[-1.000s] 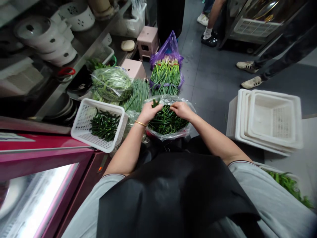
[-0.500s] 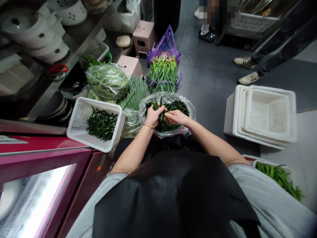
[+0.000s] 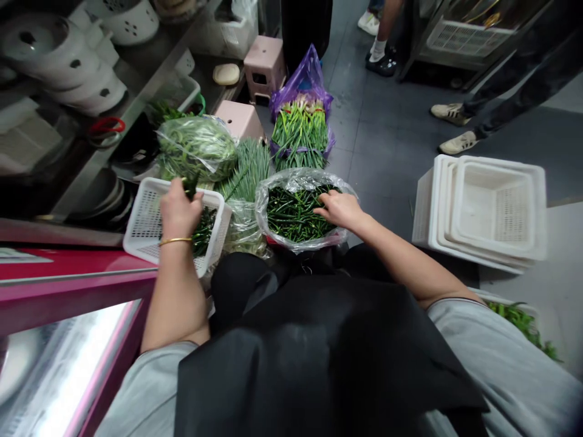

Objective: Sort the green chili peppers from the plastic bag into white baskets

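Over the white basket (image 3: 136, 243) at the left, my left hand (image 3: 178, 212) is closed around some green peppers (image 3: 189, 187); a gold bracelet circles that wrist. Dark green peppers also lie inside this basket, partly hidden by the hand. In front of my lap, a clear plastic bag (image 3: 273, 176) stands open, full of long thin green peppers (image 3: 296, 212). My right hand (image 3: 341, 209) is at the right side of this bag, its thumb and fingers apart over the peppers, with nothing visible held in them.
Green stalks in a purple bag (image 3: 310, 79) lie beyond the peppers. A bagged bundle of greens (image 3: 198, 149) and pink stools (image 3: 239, 120) are at the left. Stacked white baskets (image 3: 494, 209) stand at the right. Two people's feet (image 3: 455, 127) show on the floor farther off.
My left hand has moved left from the plastic bag to above the white basket, carrying peppers. My right hand has shifted slightly right and its fingers have parted.
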### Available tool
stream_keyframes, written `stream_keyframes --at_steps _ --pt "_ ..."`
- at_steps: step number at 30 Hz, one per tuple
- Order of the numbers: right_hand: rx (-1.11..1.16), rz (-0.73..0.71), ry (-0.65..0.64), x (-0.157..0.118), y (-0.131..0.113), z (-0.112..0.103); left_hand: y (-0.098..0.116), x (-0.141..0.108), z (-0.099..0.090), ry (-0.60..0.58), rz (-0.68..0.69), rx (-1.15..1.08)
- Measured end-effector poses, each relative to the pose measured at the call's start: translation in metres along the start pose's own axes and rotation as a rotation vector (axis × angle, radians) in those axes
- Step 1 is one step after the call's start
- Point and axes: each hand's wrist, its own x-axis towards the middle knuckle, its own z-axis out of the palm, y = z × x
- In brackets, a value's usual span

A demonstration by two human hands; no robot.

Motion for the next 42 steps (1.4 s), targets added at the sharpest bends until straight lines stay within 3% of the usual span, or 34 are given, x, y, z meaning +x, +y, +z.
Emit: stream_keyframes --at_steps 2,3,5,7,8,9,10,11,12,14,16,19,23,25,27,30,32,34,36,39,41,42 --pt "0.013 -0.147 0.024 0.003 -0.02 0.012 -0.042 0.011 -0.007 -0.144 0.011 0.157" --pt "0.011 -0.207 0.016 0.007 -0.03 0.018 -0.052 0.012 -0.008 -0.181 0.046 0.191" --pt "-0.013 -0.266 -0.025 0.018 -0.047 0.028 -0.049 0.002 -0.005 -0.16 0.129 0.143" --pt "-0.031 -0.259 -0.057 0.029 -0.051 0.031 -0.018 -0.023 0.005 -0.117 0.167 -0.059" --pt "-0.025 -0.241 -0.058 0.032 -0.048 0.03 0.003 -0.04 0.013 -0.163 0.166 -0.21" --pt "-0.005 -0.216 -0.046 0.032 -0.043 0.028 0.026 -0.057 0.024 -0.285 0.154 -0.376" --pt "0.03 -0.184 -0.025 0.03 -0.037 0.025 0.049 -0.074 0.038 -0.492 0.129 -0.533" --pt "0.077 -0.147 0.001 0.025 -0.032 0.022 0.07 -0.09 0.053 -0.687 0.051 -0.677" --pt "0.133 -0.113 0.027 0.018 -0.028 0.02 0.088 -0.103 0.068 -0.806 -0.061 -0.811" --pt "0.267 -0.079 0.07 0.0 -0.027 0.021 0.114 -0.123 0.094 -0.845 -0.266 -1.045" --pt "0.437 -0.144 0.055 -0.019 -0.033 0.028 0.124 -0.133 0.109 -0.742 -0.322 -1.206" --pt "0.722 -0.206 0.003 -0.034 -0.04 0.04 0.118 -0.14 0.104 -0.666 -0.111 -1.141" --pt "0.93 -0.229 0.007 -0.032 -0.033 0.041 0.104 -0.146 0.078 -0.814 0.298 -0.757" --pt "0.863 -0.301 0.005 -0.029 -0.031 0.04 0.104 -0.149 0.073 -0.841 0.358 -0.705" --pt "0.649 -0.272 0.104 -0.026 -0.034 0.04 0.108 -0.15 0.077 -0.877 0.261 -0.765" --pt "0.296 -0.21 0.279 -0.022 -0.041 0.041 0.118 -0.147 0.088 -1.019 -0.064 -0.945" --pt "0.211 -0.228 0.316 -0.017 -0.043 0.039 0.123 -0.142 0.092 -1.134 -0.238 -1.02" --pt "0.269 -0.213 0.322 -0.011 -0.043 0.035 0.124 -0.136 0.091 -1.168 -0.256 -1.015" --pt "0.501 -0.162 0.26 -0.005 -0.042 0.031 0.121 -0.13 0.086 -1.026 -0.096 -0.953" --pt "1.053 -0.084 0.011 0.0 -0.036 0.029 0.113 -0.125 0.076 -0.742 0.347 -0.821" --pt "1.262 -0.036 -0.099 0.003 -0.026 0.03 0.11 -0.122 0.073 -0.7 0.573 -0.747" --pt "1.248 -0.022 -0.09 0.005 -0.019 0.03 0.111 -0.121 0.075 -0.697 0.624 -0.712"
